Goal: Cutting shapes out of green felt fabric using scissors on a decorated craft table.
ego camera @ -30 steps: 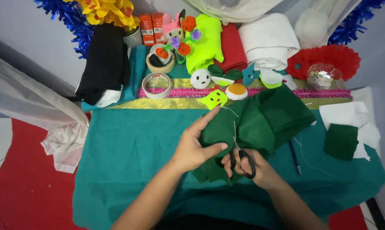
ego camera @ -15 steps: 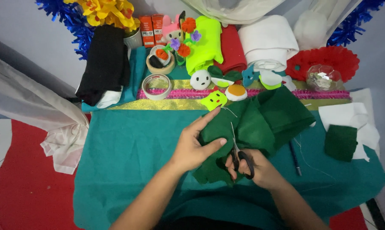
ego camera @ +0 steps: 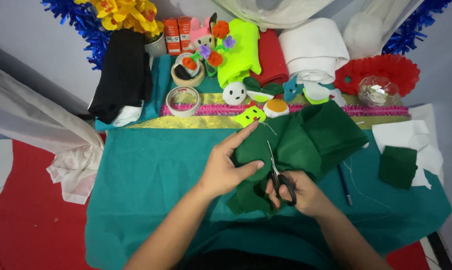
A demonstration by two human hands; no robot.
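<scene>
A crumpled sheet of dark green felt [ego camera: 306, 140] lies mid-worktop on the teal cloth [ego camera: 151, 180]. The right hand [ego camera: 301, 195] is closed through the handles of black-handled scissors [ego camera: 278, 175], whose blades sit partway into the felt. The left hand [ego camera: 226, 165] pins the felt flat, forefinger stretched out. The cut looks barely begun, with most of the sheet whole. A smaller green felt square [ego camera: 397, 166] rests well apart, to the right.

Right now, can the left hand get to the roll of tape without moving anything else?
Probably yes. The left hand presses the green felt, and the roll of tape lies ahead and to its left. Only bare teal cloth and a gold ribbon strip lie between.
</scene>
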